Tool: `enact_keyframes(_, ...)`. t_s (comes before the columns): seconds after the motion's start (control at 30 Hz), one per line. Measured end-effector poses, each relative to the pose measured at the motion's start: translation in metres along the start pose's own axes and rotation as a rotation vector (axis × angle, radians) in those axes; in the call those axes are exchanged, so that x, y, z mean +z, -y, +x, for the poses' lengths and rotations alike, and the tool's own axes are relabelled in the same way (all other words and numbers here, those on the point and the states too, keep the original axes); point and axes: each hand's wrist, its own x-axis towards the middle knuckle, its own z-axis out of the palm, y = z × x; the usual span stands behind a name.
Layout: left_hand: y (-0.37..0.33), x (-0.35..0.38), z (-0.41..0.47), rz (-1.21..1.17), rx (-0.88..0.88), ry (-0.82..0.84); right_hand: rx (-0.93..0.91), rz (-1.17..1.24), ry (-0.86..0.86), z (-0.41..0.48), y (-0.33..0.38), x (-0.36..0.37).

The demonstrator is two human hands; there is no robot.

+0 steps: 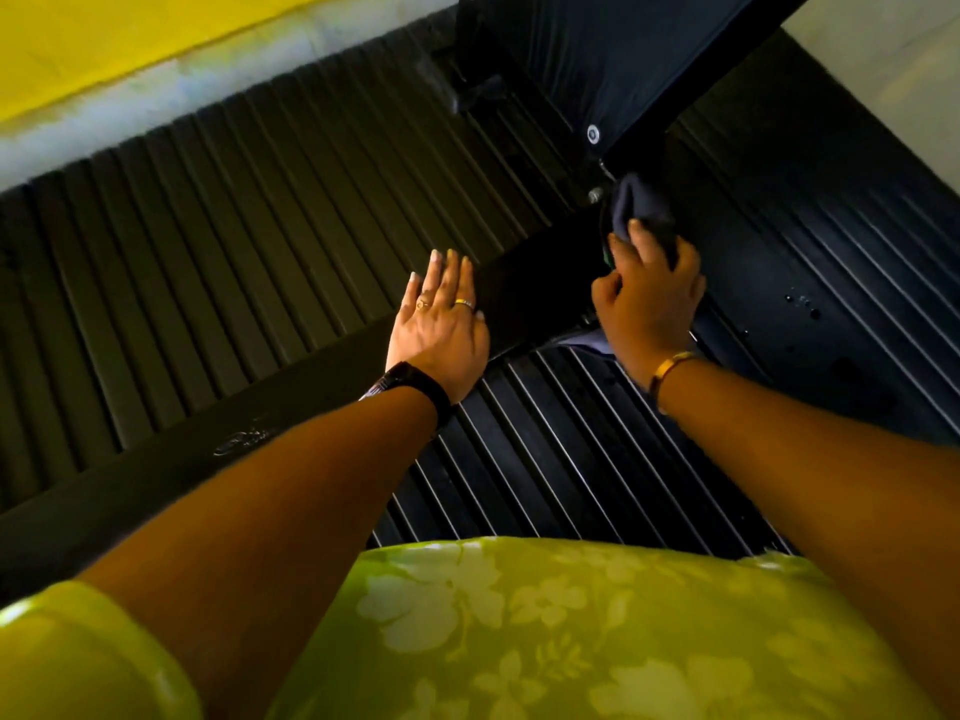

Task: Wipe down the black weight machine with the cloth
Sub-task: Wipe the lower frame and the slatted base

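The weight machine point(540, 288) stands on the ribbed mat point(234, 226). Its base beam point(156, 491) runs from the mat's near left edge toward the middle, where it meets the slanted panel point(597, 59) rising to the far right. Our left hand point(439, 324) lies flat on the beam's far end. Just right of it, our right hand point(649, 304) grips the cloth point(641, 205) at the panel's foot, beside a bolt point(595, 194). Beyond the mat's far left edge runs the floor point(104, 111).
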Motion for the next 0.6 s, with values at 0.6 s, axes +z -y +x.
enact_keyframes(0.6, 0.0, 0.003, 0.0, -0.012, 0.067, -0.033, 0.025, -0.039, 0.018, 0.005, 0.018, 0.005)
